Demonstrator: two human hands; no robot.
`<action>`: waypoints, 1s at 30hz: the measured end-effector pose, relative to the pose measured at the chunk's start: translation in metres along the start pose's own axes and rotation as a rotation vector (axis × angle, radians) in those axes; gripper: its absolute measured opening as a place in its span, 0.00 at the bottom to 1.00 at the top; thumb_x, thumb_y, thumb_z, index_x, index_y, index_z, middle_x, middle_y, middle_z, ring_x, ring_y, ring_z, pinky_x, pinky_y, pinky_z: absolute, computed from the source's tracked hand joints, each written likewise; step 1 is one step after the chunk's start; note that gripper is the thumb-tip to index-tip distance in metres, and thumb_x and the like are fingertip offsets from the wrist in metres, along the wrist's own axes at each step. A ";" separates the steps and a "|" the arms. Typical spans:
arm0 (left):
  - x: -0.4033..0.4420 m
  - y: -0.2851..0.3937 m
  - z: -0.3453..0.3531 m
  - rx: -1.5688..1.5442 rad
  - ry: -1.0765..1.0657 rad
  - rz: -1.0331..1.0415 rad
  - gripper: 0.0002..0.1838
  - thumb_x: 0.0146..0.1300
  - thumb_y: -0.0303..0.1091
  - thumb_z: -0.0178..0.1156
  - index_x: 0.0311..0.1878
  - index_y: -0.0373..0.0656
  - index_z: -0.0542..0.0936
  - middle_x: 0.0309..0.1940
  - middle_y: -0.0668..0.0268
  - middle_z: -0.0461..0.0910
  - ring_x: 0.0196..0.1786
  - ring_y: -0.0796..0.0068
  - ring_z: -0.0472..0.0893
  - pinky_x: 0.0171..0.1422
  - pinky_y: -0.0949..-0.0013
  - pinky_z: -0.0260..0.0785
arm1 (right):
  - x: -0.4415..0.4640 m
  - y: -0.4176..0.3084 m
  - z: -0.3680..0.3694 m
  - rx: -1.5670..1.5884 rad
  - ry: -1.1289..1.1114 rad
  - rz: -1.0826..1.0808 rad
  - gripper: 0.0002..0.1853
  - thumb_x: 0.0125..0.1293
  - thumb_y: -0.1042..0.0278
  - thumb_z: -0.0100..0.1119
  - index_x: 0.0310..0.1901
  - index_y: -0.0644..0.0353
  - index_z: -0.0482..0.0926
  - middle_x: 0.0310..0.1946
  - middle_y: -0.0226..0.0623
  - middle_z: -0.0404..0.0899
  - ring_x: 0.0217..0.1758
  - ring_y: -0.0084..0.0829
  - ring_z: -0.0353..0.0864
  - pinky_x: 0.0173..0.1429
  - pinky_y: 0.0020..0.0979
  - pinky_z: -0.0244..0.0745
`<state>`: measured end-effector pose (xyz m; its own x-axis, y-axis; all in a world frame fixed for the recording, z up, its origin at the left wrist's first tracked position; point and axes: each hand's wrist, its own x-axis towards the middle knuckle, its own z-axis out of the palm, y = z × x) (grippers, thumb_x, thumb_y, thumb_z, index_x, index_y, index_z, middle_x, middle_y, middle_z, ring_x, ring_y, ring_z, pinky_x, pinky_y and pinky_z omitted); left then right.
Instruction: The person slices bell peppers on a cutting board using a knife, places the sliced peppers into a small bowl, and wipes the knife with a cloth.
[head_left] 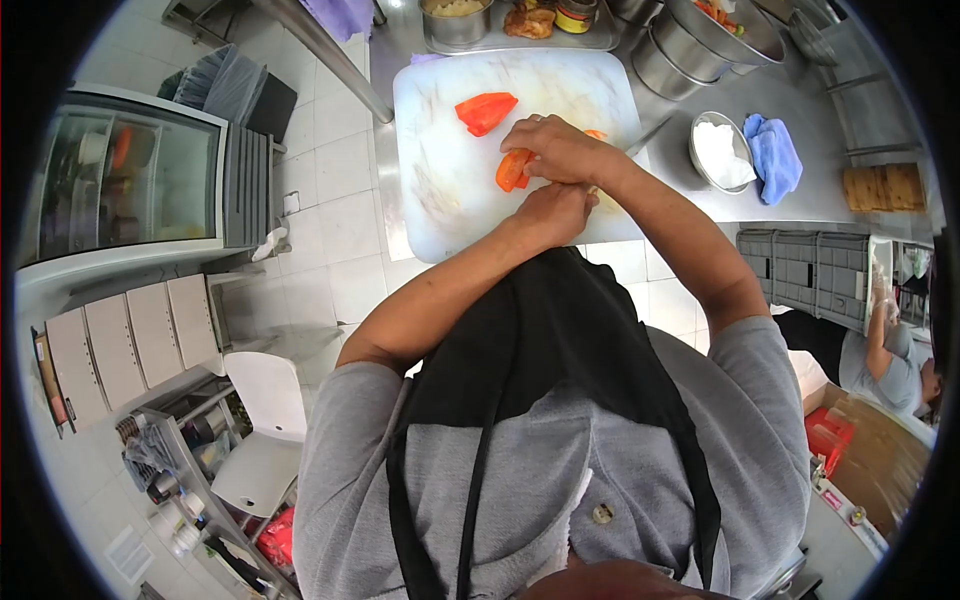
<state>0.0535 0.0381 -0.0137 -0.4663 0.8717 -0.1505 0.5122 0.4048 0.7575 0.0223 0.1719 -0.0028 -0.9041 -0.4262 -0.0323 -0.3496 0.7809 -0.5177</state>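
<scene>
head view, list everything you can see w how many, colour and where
cutting board: 1, white, on counter
counter: 1, steel grey, ahead
pepper pieces: at least 2, red to orange, on board and in right hand
knife blade: 1, grey, by right forearm
bowl: 1, pale, right of board
cloth: 1, blue, beside bowl
pots: several, steel, far right
tray: 1, grey, beyond board
glass-door fridge: 1, grey, left
chair: 1, white, lower left
crates: several, grey, right
other person: 1, grey top, right edge
apron: 1, black, on wearer
hands: 2, bare, right over board, left nearer body
</scene>
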 end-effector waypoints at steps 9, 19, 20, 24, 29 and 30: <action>0.004 0.000 0.005 -0.024 -0.037 -0.071 0.19 0.78 0.39 0.51 0.56 0.32 0.77 0.51 0.41 0.82 0.56 0.43 0.82 0.59 0.47 0.74 | 0.004 0.002 0.006 -0.111 -0.030 -0.007 0.15 0.56 0.72 0.65 0.47 0.55 0.81 0.46 0.37 0.80 0.54 0.41 0.79 0.60 0.40 0.74; -0.007 0.022 -0.001 0.019 -0.014 -0.018 0.26 0.78 0.40 0.50 0.74 0.37 0.65 0.54 0.39 0.81 0.59 0.41 0.80 0.63 0.47 0.72 | 0.011 -0.001 -0.029 0.298 -0.055 0.159 0.13 0.62 0.70 0.70 0.38 0.59 0.72 0.36 0.40 0.80 0.41 0.35 0.78 0.45 0.38 0.73; -0.007 0.021 0.000 0.016 -0.006 -0.006 0.28 0.78 0.40 0.50 0.75 0.37 0.64 0.54 0.39 0.81 0.59 0.41 0.80 0.64 0.48 0.72 | 0.005 0.005 -0.034 0.349 -0.008 0.171 0.13 0.61 0.70 0.71 0.39 0.59 0.72 0.35 0.38 0.80 0.41 0.33 0.77 0.45 0.37 0.73; -0.006 -0.002 0.005 -0.011 0.041 0.000 0.29 0.77 0.39 0.51 0.76 0.38 0.64 0.55 0.39 0.81 0.57 0.42 0.82 0.62 0.48 0.73 | -0.028 -0.013 -0.093 0.420 0.089 0.241 0.14 0.60 0.68 0.73 0.39 0.60 0.74 0.33 0.32 0.78 0.39 0.26 0.74 0.43 0.32 0.71; -0.006 -0.009 -0.030 -0.061 0.067 -0.263 0.30 0.77 0.40 0.50 0.78 0.42 0.62 0.54 0.43 0.83 0.57 0.43 0.82 0.62 0.50 0.73 | -0.084 0.015 -0.066 0.568 -0.002 0.462 0.15 0.56 0.66 0.74 0.40 0.62 0.77 0.32 0.37 0.80 0.39 0.34 0.78 0.42 0.36 0.73; -0.007 -0.010 -0.036 -0.090 0.068 -0.305 0.30 0.77 0.40 0.50 0.79 0.43 0.61 0.53 0.44 0.83 0.57 0.44 0.82 0.62 0.50 0.73 | -0.090 0.021 -0.051 0.460 0.004 0.496 0.15 0.56 0.67 0.73 0.40 0.62 0.78 0.34 0.39 0.81 0.40 0.37 0.79 0.44 0.37 0.73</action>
<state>0.0260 0.0186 0.0028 -0.6375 0.6921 -0.3386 0.2770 0.6160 0.7375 0.0835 0.2496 0.0329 -0.9317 -0.0650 -0.3573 0.2464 0.6096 -0.7534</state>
